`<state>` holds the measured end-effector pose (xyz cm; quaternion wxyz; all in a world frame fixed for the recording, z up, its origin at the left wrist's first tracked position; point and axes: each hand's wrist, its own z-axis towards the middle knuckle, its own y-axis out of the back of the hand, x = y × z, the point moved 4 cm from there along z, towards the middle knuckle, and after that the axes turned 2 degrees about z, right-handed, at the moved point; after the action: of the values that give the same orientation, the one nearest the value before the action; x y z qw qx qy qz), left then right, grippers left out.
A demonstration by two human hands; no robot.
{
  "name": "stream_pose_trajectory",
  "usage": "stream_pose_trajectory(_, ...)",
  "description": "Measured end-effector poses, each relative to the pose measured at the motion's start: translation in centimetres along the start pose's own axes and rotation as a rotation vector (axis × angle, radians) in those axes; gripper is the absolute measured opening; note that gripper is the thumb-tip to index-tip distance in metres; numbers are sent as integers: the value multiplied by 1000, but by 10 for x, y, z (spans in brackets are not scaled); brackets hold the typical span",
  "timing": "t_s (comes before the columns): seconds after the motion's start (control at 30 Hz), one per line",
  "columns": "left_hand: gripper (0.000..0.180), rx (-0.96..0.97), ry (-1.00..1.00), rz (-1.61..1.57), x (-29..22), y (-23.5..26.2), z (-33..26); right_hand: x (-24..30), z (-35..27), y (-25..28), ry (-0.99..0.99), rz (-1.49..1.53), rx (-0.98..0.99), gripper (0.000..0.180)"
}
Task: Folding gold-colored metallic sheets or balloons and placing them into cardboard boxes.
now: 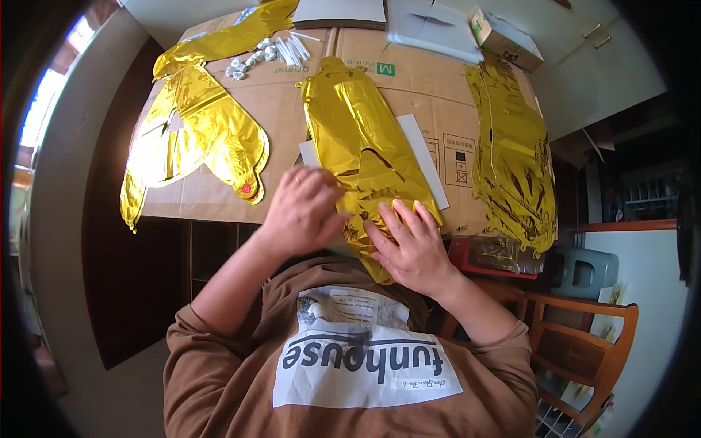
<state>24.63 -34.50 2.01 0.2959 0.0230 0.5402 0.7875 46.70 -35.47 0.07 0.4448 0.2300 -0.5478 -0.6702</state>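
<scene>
A flat gold foil balloon lies lengthwise in front of me on the cardboard. Its wrinkled near end hangs past the table edge toward my shirt. Under it, a white sheet sticks out on both sides. My left hand is over the balloon's left edge, its fingers bent and the thumb apart from them, with nothing visible in its grasp. Spread across the lower right part of the foil are the fingers of my right hand, touching its surface.
More flat gold foil balloons lie at the left and the right. White sticks and small white pieces sit at the back. Behind are a clear plastic sheet and a small box. A wooden chair stands at right.
</scene>
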Motion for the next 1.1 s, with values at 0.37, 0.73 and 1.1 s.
stream_pose_trajectory(0.37, 25, -20, 15, 127, 90, 1, 62, -1, 2, 3, -27, 10, 11, 56)
stream_pose_trajectory(0.73, 38, 7, -111, -162, 1, -21, 27, -34, 1, 35, -127, 44, -242, 40)
stream_pose_trajectory(1.1, 40, -37, -39, -18, -14, -11, 5, -71, 4, 35, -166, 136, -262, 26)
